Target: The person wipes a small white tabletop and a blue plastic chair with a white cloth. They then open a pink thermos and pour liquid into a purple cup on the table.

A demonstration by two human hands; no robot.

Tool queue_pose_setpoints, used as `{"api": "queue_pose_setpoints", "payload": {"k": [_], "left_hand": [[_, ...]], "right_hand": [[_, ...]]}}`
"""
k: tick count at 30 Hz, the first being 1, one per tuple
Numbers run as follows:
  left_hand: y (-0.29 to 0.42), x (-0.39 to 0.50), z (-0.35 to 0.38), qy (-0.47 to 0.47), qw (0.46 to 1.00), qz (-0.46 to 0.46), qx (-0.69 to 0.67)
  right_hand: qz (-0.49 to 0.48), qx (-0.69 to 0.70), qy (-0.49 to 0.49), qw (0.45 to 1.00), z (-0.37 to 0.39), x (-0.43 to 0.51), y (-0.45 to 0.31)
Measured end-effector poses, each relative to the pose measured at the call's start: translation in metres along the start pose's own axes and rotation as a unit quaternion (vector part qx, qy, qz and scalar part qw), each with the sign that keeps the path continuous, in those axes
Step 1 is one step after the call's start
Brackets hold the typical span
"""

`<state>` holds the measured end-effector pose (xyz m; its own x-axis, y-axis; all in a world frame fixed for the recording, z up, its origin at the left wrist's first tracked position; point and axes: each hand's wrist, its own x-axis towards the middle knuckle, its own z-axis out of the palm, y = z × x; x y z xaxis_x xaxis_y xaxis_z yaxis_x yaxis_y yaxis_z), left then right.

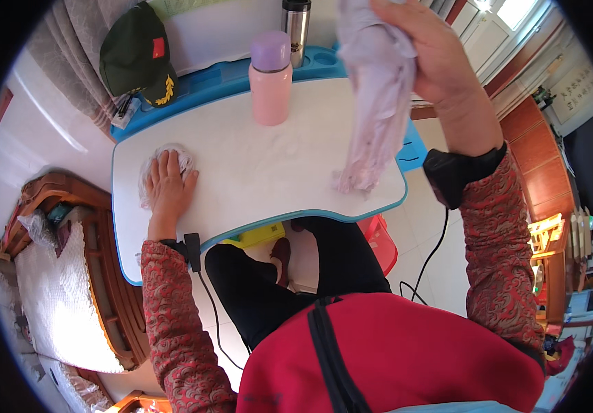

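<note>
My left hand point(170, 180) lies flat over a bunched whitish cloth point(146, 193) on the left side of the white desk top point(245, 170). Its fingers are slightly spread, and I see no grip around the bundle. Up at the right, my right hand point(433, 51) grips a pale pinkish-white cloth point(379, 108) near its upper end. That cloth hangs down in long folds over the right part of the desk, somewhat blurred. Whether its lower end touches the desk cannot be told.
A pink bottle with a purple cap point(270, 88) stands at the desk's rear middle. Behind it, a steel tumbler point(296, 31) sits in the blue rear tray point(208, 77). A dark green cap point(134, 57) rests at the back left. Cables point(433, 248) hang from both wrists.
</note>
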<state>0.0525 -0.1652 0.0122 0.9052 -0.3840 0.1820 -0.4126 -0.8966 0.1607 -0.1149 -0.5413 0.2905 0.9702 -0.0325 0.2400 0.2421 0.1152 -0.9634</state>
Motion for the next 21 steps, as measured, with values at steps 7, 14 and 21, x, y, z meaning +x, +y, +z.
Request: {"api": "queue_pose_setpoints", "payload": {"k": [7,14,21], "left_hand": [[0.003,0.0,-0.006,-0.005,1.0,-0.003,-0.004],[0.0,-0.001,0.002,0.015,1.0,0.012,0.019],[0.004,0.002,0.0,-0.006,0.999,-0.005,0.033]], "right_hand": [[-0.066,-0.012,-0.108,0.992,0.021,0.004,0.051],[0.362,-0.507,0.041,0.781,-0.084,-0.072,0.141],[0.034,-0.554,0.032,0.831,-0.066,-0.112,0.2]]}}
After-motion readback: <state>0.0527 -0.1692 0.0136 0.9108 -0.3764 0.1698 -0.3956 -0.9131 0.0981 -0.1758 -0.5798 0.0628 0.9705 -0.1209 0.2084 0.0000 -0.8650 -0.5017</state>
